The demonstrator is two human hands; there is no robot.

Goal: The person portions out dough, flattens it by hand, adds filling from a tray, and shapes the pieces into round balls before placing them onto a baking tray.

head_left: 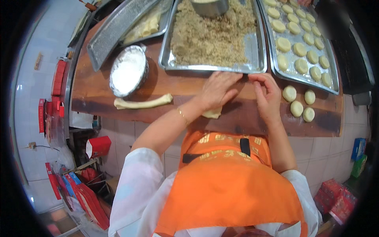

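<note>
My left hand (221, 89) reaches over the wooden table with its fingers stretched out beside the near rim of a metal tray (205, 69) of crumbly brown filling (213, 39). A piece of pale dough (213, 113) lies on the wood, partly hidden under its palm. Just to the right is my right hand (269, 96), its fingers loosely bent and the thumb apart; nothing shows in it. Left of the hands rests a long dough roll (143, 102). Several round dough cakes (297, 108) sit right of my right hand.
A metal bowl of white flour (128, 73) stands at the left. Behind it, a long metal pan (118, 33) leans over a tray with dough rolls (150, 25). A round metal container (210, 7) sits in the filling. At the right lies a tray of round cakes (306, 83).
</note>
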